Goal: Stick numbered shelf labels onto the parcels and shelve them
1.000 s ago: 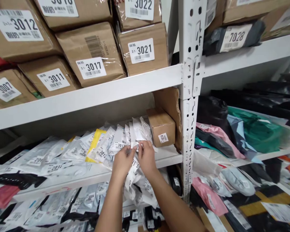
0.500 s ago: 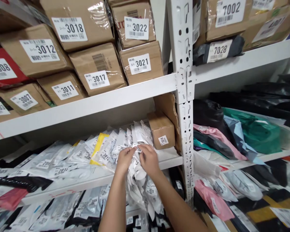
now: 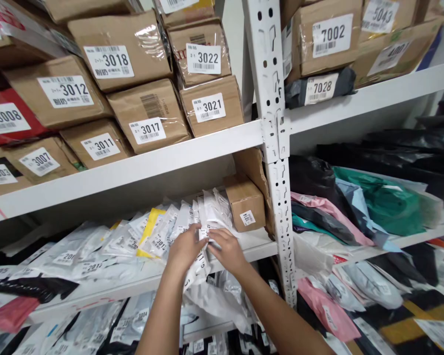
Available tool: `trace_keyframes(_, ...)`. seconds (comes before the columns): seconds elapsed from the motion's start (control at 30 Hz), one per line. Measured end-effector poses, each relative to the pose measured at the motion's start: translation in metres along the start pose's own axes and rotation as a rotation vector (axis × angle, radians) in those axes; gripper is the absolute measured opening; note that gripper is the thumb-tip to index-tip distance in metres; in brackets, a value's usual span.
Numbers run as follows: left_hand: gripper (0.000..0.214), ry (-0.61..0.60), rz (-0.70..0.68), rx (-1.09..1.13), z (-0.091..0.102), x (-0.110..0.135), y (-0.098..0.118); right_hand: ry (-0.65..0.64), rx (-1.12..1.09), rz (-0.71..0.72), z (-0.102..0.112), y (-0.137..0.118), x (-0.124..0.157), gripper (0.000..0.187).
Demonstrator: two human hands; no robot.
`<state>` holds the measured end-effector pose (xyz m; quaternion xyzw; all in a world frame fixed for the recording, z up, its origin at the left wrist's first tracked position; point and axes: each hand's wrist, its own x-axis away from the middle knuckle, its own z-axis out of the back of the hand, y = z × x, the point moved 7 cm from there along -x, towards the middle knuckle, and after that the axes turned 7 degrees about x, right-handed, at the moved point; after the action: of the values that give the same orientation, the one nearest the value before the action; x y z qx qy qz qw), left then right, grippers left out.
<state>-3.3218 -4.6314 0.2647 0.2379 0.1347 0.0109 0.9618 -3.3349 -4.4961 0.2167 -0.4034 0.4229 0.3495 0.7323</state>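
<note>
In the head view my left hand [image 3: 185, 249] is closed, its thumb and fingers pinching the edge of a white labelled packet [image 3: 200, 268]. My right hand [image 3: 227, 250] meets it from the other side, fingertips on the same packet near a small label. The packet hangs in front of the middle shelf's edge, with more white plastic packaging [image 3: 218, 301] below it. Behind my fingers stands a row of white packets [image 3: 210, 207], tightly packed on edge. A small cardboard box [image 3: 245, 202] labelled 1014 sits to their right.
Numbered cardboard boxes [image 3: 148, 106] fill the shelf above. A white perforated upright [image 3: 279, 197] divides the rack. To its right lie black, green and pink bags [image 3: 388, 202]. Flat white packets [image 3: 92, 246] spread along the left of the middle shelf.
My hands have shifted slightly left and lower, still at the packets. The hanging white plastic below has swung and spread to the right. The camera view has tilted up slightly.
</note>
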Motion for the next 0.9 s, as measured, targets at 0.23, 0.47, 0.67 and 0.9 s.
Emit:
trace_keyframes(0.23, 0.029, 0.090, 0.060, -0.212, 0.014, 0.012, 0.016, 0.031, 0.095, -0.042, 0.000, 0.003, -0.005, 0.029)
trace_keyframes(0.47, 0.041, 0.077, 0.047, -0.277, 0.001, 0.014, 0.024, 0.044, 0.067, -0.086, -0.004, 0.008, 0.000, 0.027)
trace_keyframes(0.67, 0.046, 0.051, 0.020, -0.018, -0.007, -0.006, 0.012, 0.026, 0.035, -0.086, -0.001, 0.007, 0.000, 0.027)
trace_keyframes(0.9, 0.041, 0.014, 0.071, 0.774, -0.031, -0.018, -0.012, -0.013, 0.053, -0.182, -0.008, 0.010, -0.004, 0.030)
